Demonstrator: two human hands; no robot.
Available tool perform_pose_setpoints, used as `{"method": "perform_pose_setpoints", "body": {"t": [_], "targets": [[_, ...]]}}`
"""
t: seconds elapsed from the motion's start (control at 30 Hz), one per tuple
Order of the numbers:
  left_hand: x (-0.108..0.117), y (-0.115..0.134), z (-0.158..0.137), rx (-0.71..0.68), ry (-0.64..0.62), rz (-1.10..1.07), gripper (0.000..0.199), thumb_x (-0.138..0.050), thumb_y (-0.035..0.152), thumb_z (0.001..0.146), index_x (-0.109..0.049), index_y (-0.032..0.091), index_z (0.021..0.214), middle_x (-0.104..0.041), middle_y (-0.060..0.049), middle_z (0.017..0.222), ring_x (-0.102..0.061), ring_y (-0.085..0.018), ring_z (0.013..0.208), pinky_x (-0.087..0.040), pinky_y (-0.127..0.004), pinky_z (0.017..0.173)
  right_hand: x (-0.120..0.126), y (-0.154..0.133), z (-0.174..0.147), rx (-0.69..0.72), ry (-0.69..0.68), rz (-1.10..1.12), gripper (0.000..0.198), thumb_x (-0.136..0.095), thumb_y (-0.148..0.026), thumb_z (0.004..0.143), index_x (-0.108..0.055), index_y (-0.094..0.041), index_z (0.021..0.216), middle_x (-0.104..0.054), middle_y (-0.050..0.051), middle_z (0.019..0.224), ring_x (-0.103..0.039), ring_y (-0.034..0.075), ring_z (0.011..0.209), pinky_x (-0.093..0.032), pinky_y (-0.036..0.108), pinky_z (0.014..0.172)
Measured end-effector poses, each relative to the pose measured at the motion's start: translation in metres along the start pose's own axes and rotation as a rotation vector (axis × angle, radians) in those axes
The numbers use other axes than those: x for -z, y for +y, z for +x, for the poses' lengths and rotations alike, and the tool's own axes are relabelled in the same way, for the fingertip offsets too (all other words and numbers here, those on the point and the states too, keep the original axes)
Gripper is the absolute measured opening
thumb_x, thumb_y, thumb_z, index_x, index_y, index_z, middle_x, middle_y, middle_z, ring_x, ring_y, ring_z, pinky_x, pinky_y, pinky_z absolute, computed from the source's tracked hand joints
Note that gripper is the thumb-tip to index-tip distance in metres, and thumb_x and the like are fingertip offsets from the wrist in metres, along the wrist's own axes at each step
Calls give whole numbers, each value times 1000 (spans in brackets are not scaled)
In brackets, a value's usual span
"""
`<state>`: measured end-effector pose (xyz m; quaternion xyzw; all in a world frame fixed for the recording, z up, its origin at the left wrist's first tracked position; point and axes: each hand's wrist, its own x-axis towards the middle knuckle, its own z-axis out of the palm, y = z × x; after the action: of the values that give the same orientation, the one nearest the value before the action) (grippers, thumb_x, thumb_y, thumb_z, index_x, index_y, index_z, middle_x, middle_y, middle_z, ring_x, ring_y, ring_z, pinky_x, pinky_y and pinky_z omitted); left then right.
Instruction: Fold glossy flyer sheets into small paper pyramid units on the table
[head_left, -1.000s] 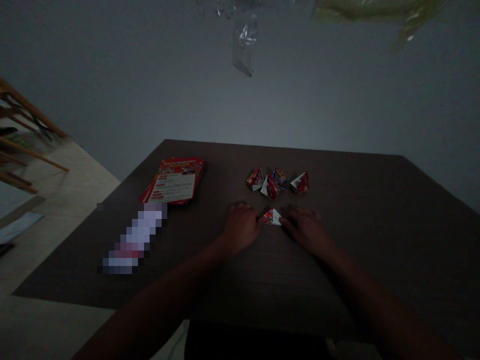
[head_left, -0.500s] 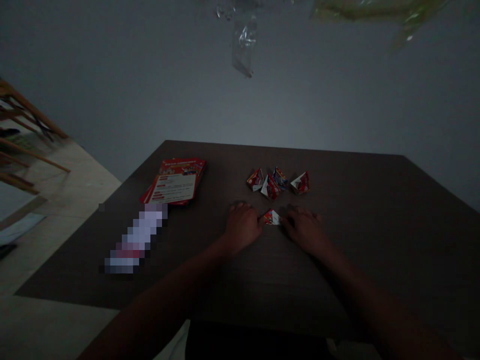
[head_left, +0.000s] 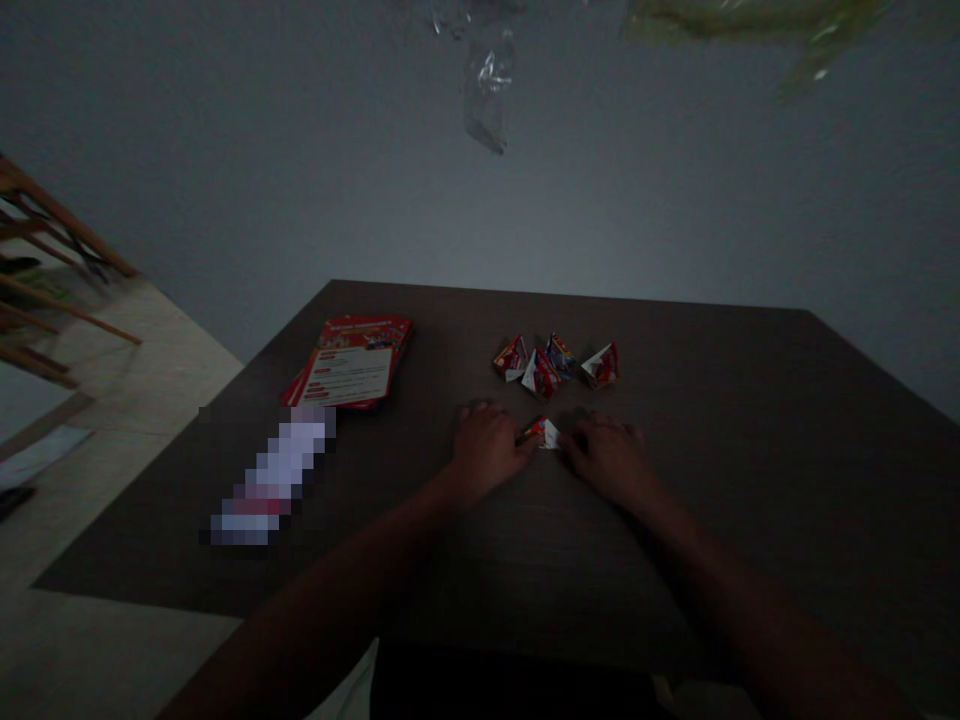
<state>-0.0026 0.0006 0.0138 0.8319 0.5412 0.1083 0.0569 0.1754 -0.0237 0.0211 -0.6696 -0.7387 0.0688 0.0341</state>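
Observation:
A small folded piece of printed paper (head_left: 550, 434), red and white, lies on the table between my hands. My left hand (head_left: 491, 444) rests at its left end, thumb pressed over the red side and fingers curled. At the white right end, my right hand (head_left: 606, 452) has its curled fingertips on or right against the paper. Just beyond stand several folded paper shapes, among them a red and white one (head_left: 541, 374), a blue one (head_left: 560, 356) and another red and white one (head_left: 602, 367) a little apart on the right.
A stack of red printed sheets (head_left: 352, 365) lies at the left of the dark table (head_left: 720, 370). Nearer me is a pixelated, pale oblong item (head_left: 281, 470). A wall stands behind the table, with clear plastic (head_left: 487, 95) hanging on it. Wooden furniture legs (head_left: 67, 310) show at far left.
My left thumb has slid rightwards over the folded paper, covering more of its red part. My right hand and the other folded shapes have stayed in place.

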Motion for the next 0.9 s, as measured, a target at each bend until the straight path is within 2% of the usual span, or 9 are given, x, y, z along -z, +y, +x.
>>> {"method": "perform_pose_setpoints", "body": {"t": [0.23, 0.47, 0.63, 0.9], "targets": [[1, -2, 3, 0, -36, -8, 50, -46, 61, 78, -68, 16, 73, -63, -13, 90, -55, -28, 92, -39, -42, 80, -5, 3, 1, 4, 20, 15, 34, -38, -42, 88, -62, -18, 84, -62, 11, 95, -57, 27, 92, -35, 42, 78], [4, 1, 6, 16, -52, -7, 50, -48, 61, 76, -68, 15, 74, -64, -13, 89, -56, -28, 91, -39, -42, 80, -4, 0, -1, -13, 56, 9, 41, -41, -55, 83, -62, -20, 81, -62, 9, 91, -56, 28, 92, -34, 43, 79], [4, 1, 6, 17, -54, -11, 53, -46, 64, 76, -69, 16, 74, -65, -13, 87, -56, -28, 91, -39, -43, 80, -4, -1, 0, -12, 58, -9, 42, -43, -56, 82, -63, -19, 80, -63, 10, 92, -56, 27, 90, -34, 42, 78], [8, -2, 8, 36, -107, -27, 46, -50, 59, 75, -69, 17, 73, -66, -11, 85, -57, -26, 87, -40, -41, 79, -2, 1, 2, -20, 38, 17, 43, -44, -57, 81, -64, -20, 73, -63, 9, 89, -57, 26, 87, -35, 41, 76]]}}
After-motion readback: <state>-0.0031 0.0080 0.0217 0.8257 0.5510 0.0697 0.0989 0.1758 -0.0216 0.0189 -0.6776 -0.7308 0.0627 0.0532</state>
